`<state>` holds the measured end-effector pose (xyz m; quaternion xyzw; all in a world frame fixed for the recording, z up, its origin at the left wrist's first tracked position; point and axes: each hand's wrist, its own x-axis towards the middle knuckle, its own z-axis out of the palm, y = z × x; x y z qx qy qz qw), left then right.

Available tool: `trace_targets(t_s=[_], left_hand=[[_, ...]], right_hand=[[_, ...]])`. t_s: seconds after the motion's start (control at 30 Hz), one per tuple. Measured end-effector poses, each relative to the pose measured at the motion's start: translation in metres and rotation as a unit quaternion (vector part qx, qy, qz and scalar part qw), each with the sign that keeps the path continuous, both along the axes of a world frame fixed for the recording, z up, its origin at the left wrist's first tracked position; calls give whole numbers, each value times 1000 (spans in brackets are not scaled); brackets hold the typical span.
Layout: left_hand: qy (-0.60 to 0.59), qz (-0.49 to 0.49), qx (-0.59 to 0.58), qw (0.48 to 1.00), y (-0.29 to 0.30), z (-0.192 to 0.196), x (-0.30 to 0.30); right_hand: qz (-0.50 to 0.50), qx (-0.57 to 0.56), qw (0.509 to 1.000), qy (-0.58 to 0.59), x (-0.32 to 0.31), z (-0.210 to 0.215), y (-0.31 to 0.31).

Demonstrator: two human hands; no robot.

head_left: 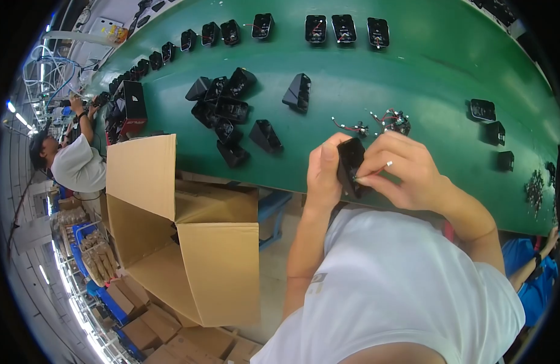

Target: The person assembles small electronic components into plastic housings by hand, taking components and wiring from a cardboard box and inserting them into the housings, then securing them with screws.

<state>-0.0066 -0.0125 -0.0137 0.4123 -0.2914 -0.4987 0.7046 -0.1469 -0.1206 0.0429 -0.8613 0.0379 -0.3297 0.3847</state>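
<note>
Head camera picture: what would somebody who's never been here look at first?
Probably the big open cardboard box, its flaps spread, at the person's left beside the green table. Next, perhaps the black housing in the person's left grip, with the right grip working at it. Farther off, a row of similar housings curves along the table's far side.
</note>
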Motion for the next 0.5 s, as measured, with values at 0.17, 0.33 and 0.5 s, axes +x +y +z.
trace_targets(t_s=[0.17,0.33,0.5], left_hand=[[122,16,-11,992,-3,-3,-14],[106,-2,-5,994,-2,-6,-11],[3,81,83,993,-12,6,-22]], right_hand=[[-26,38,999,3,-8,-3,12],[-5,71,996,59,-14,5,6],[-15,23,996,81,-17,1,1]])
